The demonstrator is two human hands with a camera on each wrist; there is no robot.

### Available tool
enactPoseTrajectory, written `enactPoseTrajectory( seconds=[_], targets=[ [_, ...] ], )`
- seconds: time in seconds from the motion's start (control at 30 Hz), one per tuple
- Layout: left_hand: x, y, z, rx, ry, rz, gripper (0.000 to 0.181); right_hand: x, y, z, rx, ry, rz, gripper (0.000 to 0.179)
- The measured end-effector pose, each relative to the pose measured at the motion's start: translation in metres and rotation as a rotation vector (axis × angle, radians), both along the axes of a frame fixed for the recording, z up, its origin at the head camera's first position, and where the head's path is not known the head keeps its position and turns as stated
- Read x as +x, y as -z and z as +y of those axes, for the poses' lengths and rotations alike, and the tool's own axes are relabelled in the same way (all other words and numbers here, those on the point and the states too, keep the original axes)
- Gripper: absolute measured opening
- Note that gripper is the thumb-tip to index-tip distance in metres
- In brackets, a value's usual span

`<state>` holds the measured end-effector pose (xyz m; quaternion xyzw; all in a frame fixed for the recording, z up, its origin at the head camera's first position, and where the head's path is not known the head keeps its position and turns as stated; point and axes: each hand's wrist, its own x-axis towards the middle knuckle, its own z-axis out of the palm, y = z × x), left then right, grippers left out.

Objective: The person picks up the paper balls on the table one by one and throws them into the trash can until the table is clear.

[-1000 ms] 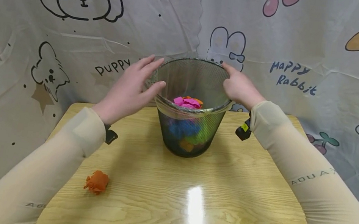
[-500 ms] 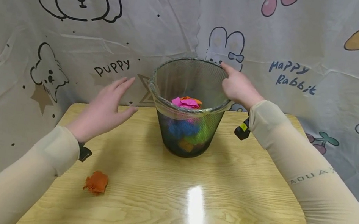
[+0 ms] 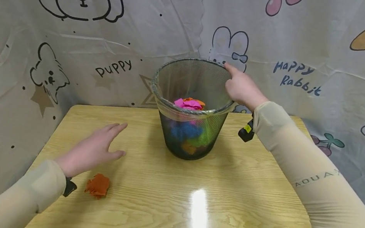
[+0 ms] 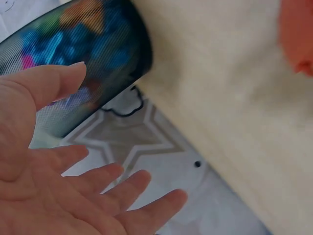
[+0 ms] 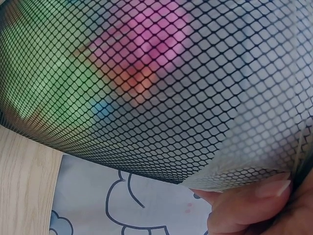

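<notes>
A black mesh wastebasket (image 3: 187, 153) stands upright at the back of the table, with a clear plastic liner folded over its rim. Crumpled paper in pink (image 3: 188, 104), orange, blue and green lies inside. My right hand (image 3: 245, 87) grips the rim on its right side; in the right wrist view its thumb (image 5: 266, 193) presses by the liner edge. My left hand (image 3: 91, 152) hovers over the left part of the table, fingers spread and holding nothing. Just below it on the table lies a crumpled orange paper ball (image 3: 98, 186), also partly visible in the left wrist view (image 4: 297, 39).
The light wooden table (image 3: 244, 200) has rounded back corners and a bright glare streak near its front. Behind it hangs a pale cloth (image 3: 174, 19) printed with cartoon animals, close to the back of the basket.
My left hand has left the basket's left rim and moved down and left, toward the orange paper ball. My right hand and the wastebasket have stayed in place.
</notes>
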<state>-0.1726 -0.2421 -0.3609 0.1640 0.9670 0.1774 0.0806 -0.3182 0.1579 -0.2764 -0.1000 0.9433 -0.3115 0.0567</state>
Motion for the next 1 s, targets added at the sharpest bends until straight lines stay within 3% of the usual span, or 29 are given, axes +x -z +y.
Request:
enactPoseTrajectory(
  seconds=[0.2,0.43,0.7,1.0],
  targets=[
    [0.016,0.020,-0.008,0.004,-0.039,-0.093,0.087,-0.001,0.000,-0.001,-0.001,0.000,0.004,0.065],
    [0.032,0.039,-0.020,-0.057,-0.073,-0.222,0.098,0.001,0.000,0.000,-0.010,0.001,-0.004,0.066],
    [0.044,0.058,-0.034,-0.079,-0.087,-0.280,0.091,0.001,0.000,0.000,-0.011,0.001,0.000,0.066],
    [0.050,0.074,-0.036,-0.062,-0.066,-0.287,0.081,-0.001,0.000,-0.001,0.005,-0.003,0.016,0.066]
  ],
)
